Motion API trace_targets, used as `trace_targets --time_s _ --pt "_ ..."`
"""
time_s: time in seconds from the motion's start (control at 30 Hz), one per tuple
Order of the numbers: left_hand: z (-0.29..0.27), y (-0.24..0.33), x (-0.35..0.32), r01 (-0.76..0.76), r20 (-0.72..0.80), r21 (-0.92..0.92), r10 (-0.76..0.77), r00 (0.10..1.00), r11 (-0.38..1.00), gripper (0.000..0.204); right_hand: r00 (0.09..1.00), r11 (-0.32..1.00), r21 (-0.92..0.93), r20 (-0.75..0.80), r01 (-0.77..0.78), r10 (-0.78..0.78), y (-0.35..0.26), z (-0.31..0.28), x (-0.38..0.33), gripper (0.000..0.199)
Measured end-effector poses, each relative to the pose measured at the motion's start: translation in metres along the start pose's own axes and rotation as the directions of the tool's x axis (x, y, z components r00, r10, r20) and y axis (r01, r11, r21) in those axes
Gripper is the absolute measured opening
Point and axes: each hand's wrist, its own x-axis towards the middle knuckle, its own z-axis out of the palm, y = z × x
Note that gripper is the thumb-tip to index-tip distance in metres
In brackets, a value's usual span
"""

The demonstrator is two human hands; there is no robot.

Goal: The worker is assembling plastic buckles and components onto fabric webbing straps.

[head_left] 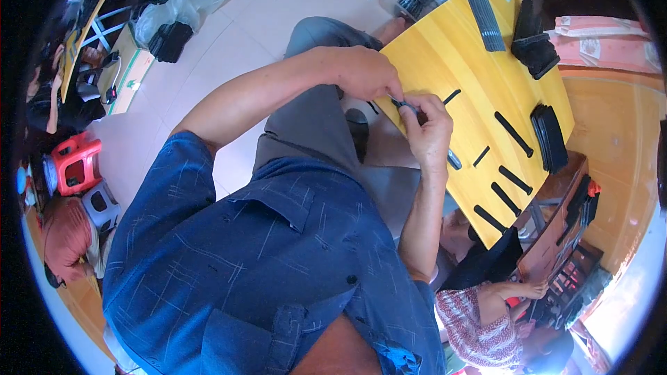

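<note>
While the left hand (365,73) and right hand (429,128) are pinching a small dark part (404,105) together just over the yellow surface (445,48), the fingertips are probably needing a steady, close grip.

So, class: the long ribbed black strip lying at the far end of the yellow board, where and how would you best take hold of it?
Probably grip the long ribbed black strip at its middle, pinching across its narrow width from above. It lies flat on the yellow board, bare board along its left edge and other black parts crowding its right, so a mid-length pinch should keep it balanced.
</note>
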Motion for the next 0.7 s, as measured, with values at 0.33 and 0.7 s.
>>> trace_targets --time_s 0.33,0.7 --pt "0.017 -0.009 -0.01 -0.037 -0.146 -0.062 0.028 0.989 0.997 0.037 0.995 0.994 0.053 0.033 -0.096 0.095 0.005 -0.005 0.005 0.004" --pt "0.019 -0.003 -0.022 0.01 -0.242 0.039 0.0 0.97 0.999 0.041 0.994 0.994 -0.02 0.011 -0.105 0.106 0.007 -0.002 0.007 0.009"
